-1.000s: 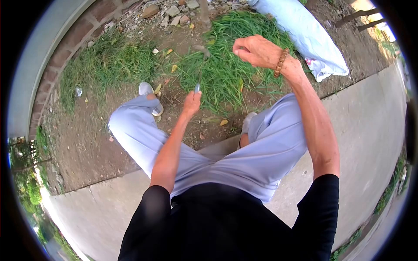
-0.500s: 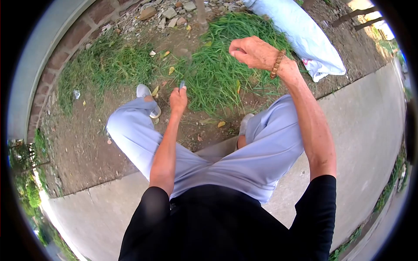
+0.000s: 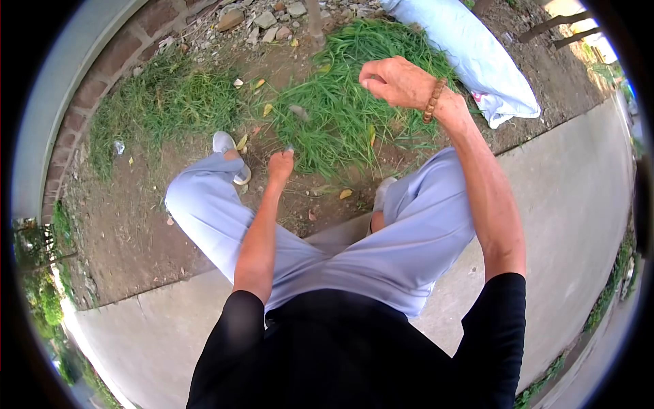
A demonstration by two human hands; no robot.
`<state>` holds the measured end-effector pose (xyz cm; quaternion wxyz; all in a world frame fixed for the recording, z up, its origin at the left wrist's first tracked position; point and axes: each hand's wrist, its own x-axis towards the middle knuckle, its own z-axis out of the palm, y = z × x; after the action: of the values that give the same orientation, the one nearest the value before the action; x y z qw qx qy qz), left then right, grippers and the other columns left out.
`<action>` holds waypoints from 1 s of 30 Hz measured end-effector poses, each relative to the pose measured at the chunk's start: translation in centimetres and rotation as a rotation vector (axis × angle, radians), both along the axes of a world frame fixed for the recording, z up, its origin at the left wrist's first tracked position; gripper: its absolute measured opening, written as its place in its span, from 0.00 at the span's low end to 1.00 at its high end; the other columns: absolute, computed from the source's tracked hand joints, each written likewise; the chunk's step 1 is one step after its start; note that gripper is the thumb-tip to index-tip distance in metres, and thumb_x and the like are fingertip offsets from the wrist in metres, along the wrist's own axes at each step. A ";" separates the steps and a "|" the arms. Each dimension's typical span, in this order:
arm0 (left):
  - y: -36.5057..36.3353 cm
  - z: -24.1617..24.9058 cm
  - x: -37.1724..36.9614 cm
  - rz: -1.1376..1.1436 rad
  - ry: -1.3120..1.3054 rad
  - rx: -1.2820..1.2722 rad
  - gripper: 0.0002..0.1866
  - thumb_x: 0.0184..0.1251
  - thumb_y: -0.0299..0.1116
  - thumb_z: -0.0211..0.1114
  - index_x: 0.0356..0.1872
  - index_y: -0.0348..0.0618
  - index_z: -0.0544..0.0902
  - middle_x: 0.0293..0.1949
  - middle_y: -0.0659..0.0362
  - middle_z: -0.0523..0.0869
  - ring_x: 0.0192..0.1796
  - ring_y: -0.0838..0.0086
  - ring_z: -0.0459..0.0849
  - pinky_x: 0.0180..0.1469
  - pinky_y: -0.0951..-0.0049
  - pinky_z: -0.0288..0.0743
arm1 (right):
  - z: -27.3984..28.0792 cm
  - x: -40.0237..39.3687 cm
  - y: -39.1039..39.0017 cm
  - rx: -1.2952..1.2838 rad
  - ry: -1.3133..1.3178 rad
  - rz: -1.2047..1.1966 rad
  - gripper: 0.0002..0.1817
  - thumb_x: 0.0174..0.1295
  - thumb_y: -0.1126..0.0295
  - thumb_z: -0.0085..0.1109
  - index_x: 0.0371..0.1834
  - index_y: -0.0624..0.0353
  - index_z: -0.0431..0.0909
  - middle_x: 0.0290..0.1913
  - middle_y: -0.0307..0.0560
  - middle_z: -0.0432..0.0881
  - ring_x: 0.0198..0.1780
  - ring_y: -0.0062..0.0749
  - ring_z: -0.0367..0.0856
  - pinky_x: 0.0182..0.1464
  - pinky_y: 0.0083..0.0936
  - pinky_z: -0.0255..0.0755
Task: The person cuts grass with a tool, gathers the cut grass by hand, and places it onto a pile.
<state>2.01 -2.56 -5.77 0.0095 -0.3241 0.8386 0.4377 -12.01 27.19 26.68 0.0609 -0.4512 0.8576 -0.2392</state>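
My left hand (image 3: 280,165) is closed around a grey-handled tool (image 3: 291,147), of which only a short stub shows above the thumb. A blurred grey patch (image 3: 298,112) lies over the grass just beyond it. At the upper right, my right hand (image 3: 395,82) is held over the heap of long green grass (image 3: 340,102), its fingers curled inward. What those fingers hold, if anything, is hidden beneath the hand. A brown beaded bracelet (image 3: 434,100) circles the right wrist.
A pale blue-white sack (image 3: 470,54) lies behind the grass at upper right. More grass (image 3: 160,102) spreads to the left. Stones (image 3: 266,20) and a thin trunk (image 3: 315,20) are at the back. Concrete paving (image 3: 558,184) borders the bare soil, and a brick-edged wall (image 3: 85,95) curves along the left.
My left hand has drawn back toward me with the tool, which shows less above the thumb. My right hand has stayed almost still over the grass.
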 end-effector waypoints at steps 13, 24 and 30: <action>4.9 2.2 -1.0 -0.286 0.157 -0.027 0.19 0.67 0.44 0.55 0.32 0.33 0.76 0.27 0.45 0.82 0.30 0.52 0.82 0.37 0.56 0.75 | -0.3 -0.4 -0.2 -0.009 0.059 0.057 0.13 0.66 0.64 0.50 0.41 0.62 0.79 0.23 0.50 0.81 0.20 0.36 0.80 0.31 0.35 0.74; 1.4 3.0 0.0 -0.083 0.110 -0.339 0.22 0.66 0.44 0.55 0.33 0.29 0.80 0.36 0.33 0.82 0.43 0.39 0.81 0.46 0.47 0.72 | -0.1 -0.3 -0.1 -0.013 0.019 0.030 0.13 0.67 0.63 0.50 0.43 0.62 0.78 0.24 0.49 0.81 0.19 0.33 0.80 0.28 0.34 0.74; 4.6 8.3 -1.3 -0.069 0.365 -0.196 0.18 0.69 0.43 0.54 0.33 0.33 0.74 0.27 0.38 0.80 0.33 0.40 0.80 0.37 0.48 0.69 | -0.4 -0.3 -0.1 -0.028 0.041 0.053 0.13 0.66 0.64 0.50 0.42 0.61 0.78 0.24 0.49 0.81 0.18 0.33 0.79 0.29 0.34 0.74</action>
<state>0.75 2.05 2.58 -0.1591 -0.2100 0.8757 0.4046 -12.26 27.05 26.29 0.0433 -0.4794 0.8430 -0.2401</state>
